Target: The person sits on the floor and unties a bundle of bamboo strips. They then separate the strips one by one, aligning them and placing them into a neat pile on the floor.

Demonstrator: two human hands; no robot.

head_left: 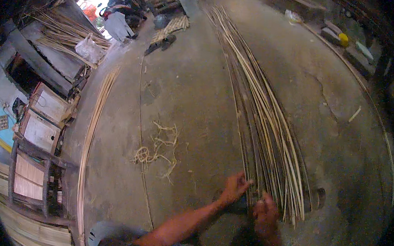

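Main stock: long, loose spread of thin tan and dark-brown wood-like strips, lengthwise on the grey concrete floor; landmark for the rest.
Left hand: at the spread's near end, left edge; fingers bent, blurred, can't tell if gripping a strip.
Right hand: just right of the other, same end; fingers curled, hold unclear.
Done: strips laid roughly parallel.
Left: near ends uneven, no tie visible.
Nearby: pale tangled fibre strands and narrow tan strip bundle, both left of the spread.
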